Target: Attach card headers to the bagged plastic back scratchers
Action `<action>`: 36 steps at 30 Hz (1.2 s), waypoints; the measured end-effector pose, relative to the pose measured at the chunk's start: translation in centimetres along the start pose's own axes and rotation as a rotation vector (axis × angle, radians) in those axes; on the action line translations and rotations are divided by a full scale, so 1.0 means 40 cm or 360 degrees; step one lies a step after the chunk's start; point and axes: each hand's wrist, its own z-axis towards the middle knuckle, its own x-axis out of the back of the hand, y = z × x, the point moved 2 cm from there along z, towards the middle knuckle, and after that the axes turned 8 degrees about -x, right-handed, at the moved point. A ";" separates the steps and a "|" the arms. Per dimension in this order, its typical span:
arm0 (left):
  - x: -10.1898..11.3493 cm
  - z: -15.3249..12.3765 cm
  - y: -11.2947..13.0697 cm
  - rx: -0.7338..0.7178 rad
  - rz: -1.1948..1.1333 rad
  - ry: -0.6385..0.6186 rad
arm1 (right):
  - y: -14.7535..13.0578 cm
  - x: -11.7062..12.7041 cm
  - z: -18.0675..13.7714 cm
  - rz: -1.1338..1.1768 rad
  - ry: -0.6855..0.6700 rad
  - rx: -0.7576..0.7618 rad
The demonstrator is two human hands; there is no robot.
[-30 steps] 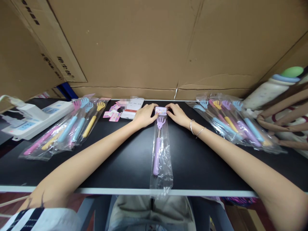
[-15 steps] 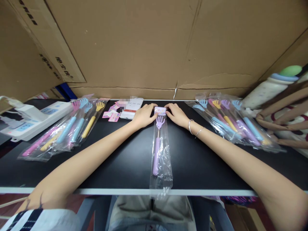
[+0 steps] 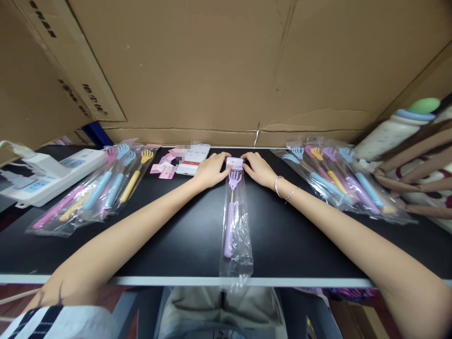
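Item: purple back scratcher point(image 3: 229, 228), claw-headed, sealed in a clear bag point(image 3: 243, 245). It lies flat at the centre of the black table point(image 3: 169, 235), running from 12 to 6 o'clock, claw at the 12 end; the bag's tail hangs over the near table edge.

Fitting: pink header card point(image 3: 235, 163) at the bag's 12 o'clock end.

Left hand point(image 3: 210, 170): palm down on the table at 9 o'clock of the card, fingertips touching its left end.

Right hand point(image 3: 257, 168): palm down at 3 o'clock of the card, fingertips touching its right end, bracelets on the wrist. Whether either hand pinches the card or only presses it cannot be told.

Surroundings:
- Left pile of bagged scratchers point(image 3: 102, 188) at 10 o'clock.
- Right pile of bagged scratchers point(image 3: 335, 179) at 2 o'clock.
- Phone point(image 3: 193, 157) and loose pink cards point(image 3: 164, 168) at 11 o'clock, just beside the left hand.
- White power strip point(image 3: 42, 176) at far 9 o'clock.
- Cardboard wall point(image 3: 226, 70) behind, at 12.
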 end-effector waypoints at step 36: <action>0.004 -0.001 0.001 0.0014 -0.0004 -0.0020 | 0.000 0.000 -0.002 -0.0032 0.0005 0.0040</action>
